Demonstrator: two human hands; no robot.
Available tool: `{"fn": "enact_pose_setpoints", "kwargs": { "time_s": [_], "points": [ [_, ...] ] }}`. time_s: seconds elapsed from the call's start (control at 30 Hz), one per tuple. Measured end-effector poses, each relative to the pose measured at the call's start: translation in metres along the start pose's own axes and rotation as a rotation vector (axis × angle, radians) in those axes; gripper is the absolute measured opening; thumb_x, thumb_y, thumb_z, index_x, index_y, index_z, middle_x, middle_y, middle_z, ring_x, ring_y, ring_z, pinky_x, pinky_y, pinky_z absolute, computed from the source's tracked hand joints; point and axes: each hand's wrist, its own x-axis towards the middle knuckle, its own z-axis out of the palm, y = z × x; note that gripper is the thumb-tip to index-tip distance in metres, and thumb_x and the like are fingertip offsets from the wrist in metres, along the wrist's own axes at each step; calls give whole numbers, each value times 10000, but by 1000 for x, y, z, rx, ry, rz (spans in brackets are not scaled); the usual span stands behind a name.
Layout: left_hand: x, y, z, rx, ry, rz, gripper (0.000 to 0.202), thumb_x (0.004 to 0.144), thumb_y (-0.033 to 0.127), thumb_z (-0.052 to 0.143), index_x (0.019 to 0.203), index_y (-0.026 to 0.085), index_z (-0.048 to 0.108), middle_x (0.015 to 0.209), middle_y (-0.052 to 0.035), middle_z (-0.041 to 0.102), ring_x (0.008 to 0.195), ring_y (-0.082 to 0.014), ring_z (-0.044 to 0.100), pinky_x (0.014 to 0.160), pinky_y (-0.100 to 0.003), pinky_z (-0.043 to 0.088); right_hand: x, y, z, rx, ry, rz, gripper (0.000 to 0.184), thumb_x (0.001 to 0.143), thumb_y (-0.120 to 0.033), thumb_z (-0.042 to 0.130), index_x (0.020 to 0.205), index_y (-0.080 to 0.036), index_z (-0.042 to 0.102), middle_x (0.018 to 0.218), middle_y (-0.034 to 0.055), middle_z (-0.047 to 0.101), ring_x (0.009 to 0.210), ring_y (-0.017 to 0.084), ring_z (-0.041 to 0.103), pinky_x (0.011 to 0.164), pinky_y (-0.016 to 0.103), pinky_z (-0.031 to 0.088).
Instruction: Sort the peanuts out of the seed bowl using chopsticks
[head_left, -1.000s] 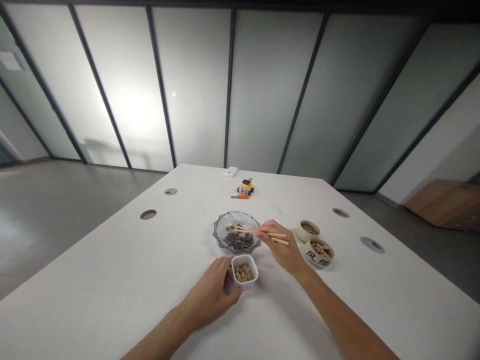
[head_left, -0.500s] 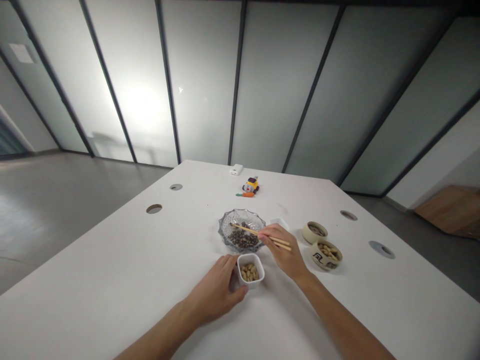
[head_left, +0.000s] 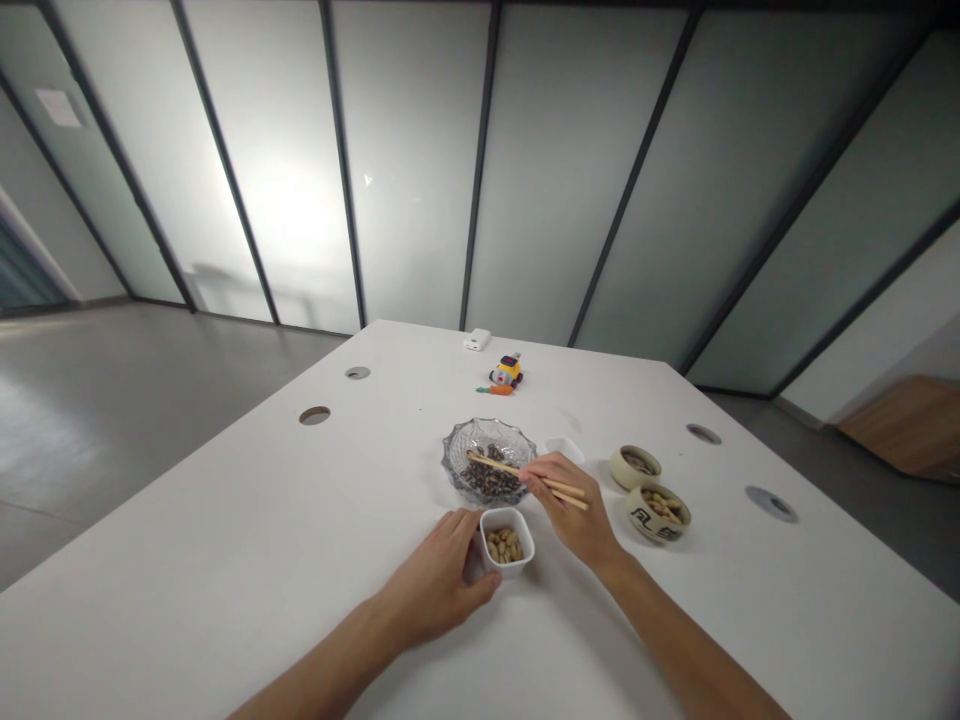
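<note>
My right hand [head_left: 571, 505] grips a pair of wooden chopsticks [head_left: 499, 464], whose tips reach into a scalloped clear glass bowl [head_left: 459, 478]. Dark seeds [head_left: 491, 483] lie in that bowl. In front of it stands a small white square cup [head_left: 530, 553] with tan, pistachio-like nuts [head_left: 505, 545] inside. My left hand [head_left: 442, 568] steadies this cup from the left, fingers and thumb curved around its side. Whether the chopstick tips pinch a seed is too small to make out.
To the right stand two cream ceramic bowls, the front bowl [head_left: 654, 527] holding peanut-like pieces and the rear bowl [head_left: 622, 470] something darker. A white container [head_left: 564, 448] is partly hidden behind my right hand. Farther back lie a toy car [head_left: 507, 371], a toy carrot [head_left: 496, 391] and a white box [head_left: 477, 340].
The chopstick tips have dipped slightly lower in the glass bowl. The whole view has shifted a little; my left hand stays at the white cup.
</note>
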Motion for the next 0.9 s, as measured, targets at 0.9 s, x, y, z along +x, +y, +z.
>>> {"fn": "enact_pose_setpoints", "kwargs": {
  "time_s": [0.9],
  "points": [
    [0, -1, 1, -26, 12, 27, 406, 869, 185, 734, 1247, 245, 598, 1218, -90, 695, 1056, -292, 634, 978, -424, 506, -6, -3, 2, 24, -3, -44, 230, 1060, -391, 650, 972, -247, 807, 912, 75, 768, 825, 238, 728, 738, 377, 620]
  ]
}}
